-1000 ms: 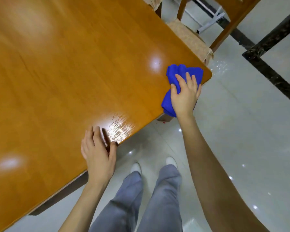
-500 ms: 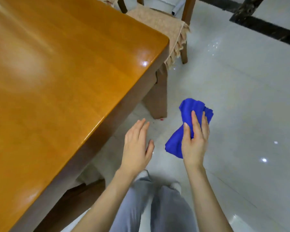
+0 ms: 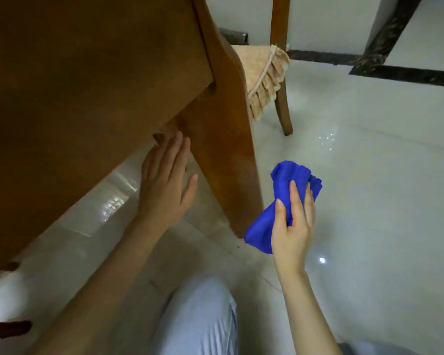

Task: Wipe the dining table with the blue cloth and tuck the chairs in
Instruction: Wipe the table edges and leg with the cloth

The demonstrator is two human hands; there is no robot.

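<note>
I look from low down at the side and underside of the wooden dining table (image 3: 87, 85) and its thick corner leg (image 3: 231, 155). My right hand (image 3: 294, 226) grips the bunched blue cloth (image 3: 289, 190) in the air just right of that leg, above the floor. My left hand (image 3: 164, 183) is open with straight fingers, just below the table's apron beside the leg; whether it touches the wood is unclear. A wooden chair (image 3: 280, 73) with a frilled beige seat cover stands behind the table corner.
Glossy white floor tiles (image 3: 369, 201) with a dark marble border (image 3: 395, 70) spread to the right. My grey trouser legs (image 3: 198, 316) are at the bottom. Dark wooden pieces (image 3: 8, 329) show at the lower left under the table.
My view has dropped from above the tabletop to below its edge. The cloth left the table corner and hangs beside the leg. My left hand came off the table edge and moved under it.
</note>
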